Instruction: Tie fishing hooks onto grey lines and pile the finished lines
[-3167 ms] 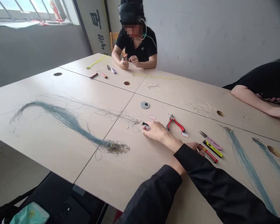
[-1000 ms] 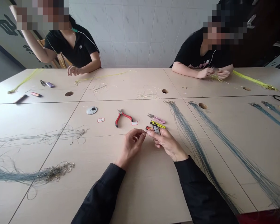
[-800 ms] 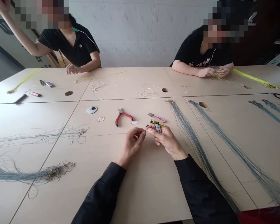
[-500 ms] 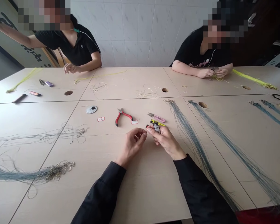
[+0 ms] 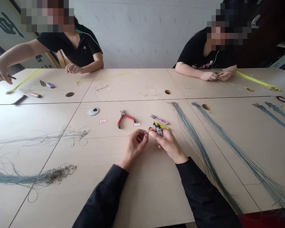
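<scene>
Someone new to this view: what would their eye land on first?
Probably the left hand and right hand, close together at the centre, the right one gripping what looks like a lighter. Next, the red-handled pliers lying open just beyond them. Then the long blue-grey thread bundle slanting down the table to the right.
</scene>
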Action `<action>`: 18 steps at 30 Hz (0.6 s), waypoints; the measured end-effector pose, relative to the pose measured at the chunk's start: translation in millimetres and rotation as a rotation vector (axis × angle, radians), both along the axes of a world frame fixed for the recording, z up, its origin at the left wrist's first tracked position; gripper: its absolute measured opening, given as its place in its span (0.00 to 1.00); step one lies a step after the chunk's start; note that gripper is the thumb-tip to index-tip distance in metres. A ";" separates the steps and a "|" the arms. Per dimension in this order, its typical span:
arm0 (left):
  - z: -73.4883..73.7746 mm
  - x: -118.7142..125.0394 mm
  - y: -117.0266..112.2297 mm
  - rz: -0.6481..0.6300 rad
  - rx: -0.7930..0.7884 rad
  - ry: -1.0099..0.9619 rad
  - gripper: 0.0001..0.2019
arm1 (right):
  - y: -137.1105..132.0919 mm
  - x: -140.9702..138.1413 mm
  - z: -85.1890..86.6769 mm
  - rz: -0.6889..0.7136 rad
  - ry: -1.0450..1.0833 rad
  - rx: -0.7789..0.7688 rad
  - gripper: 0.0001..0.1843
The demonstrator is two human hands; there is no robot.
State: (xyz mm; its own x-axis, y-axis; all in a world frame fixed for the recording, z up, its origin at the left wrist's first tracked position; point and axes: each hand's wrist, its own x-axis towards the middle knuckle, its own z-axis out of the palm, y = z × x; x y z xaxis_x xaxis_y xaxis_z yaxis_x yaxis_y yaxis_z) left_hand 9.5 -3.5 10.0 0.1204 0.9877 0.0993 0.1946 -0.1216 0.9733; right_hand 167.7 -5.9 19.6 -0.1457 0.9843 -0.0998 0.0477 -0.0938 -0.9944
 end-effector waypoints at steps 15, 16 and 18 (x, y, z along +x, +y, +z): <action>-5.3 -3.3 7.1 -0.015 0.122 0.393 0.10 | -5.8 36.9 42.3 -0.497 0.044 0.232 0.18; -5.2 -3.6 7.0 -0.013 0.132 0.433 0.10 | -11.8 51.2 57.3 -0.578 0.054 0.292 0.17; -3.9 -3.6 5.8 -0.033 0.165 0.507 0.10 | -24.7 83.9 89.6 -0.734 0.027 0.436 0.16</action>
State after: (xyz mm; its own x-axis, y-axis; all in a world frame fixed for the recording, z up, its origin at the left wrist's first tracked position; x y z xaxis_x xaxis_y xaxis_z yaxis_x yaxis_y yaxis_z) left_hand 5.9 2.4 6.1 0.2244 0.9589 0.1739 0.6293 -0.2788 0.7255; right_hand 251.7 -30.6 109.2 0.5474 0.7794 0.3046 0.1007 0.3000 -0.9486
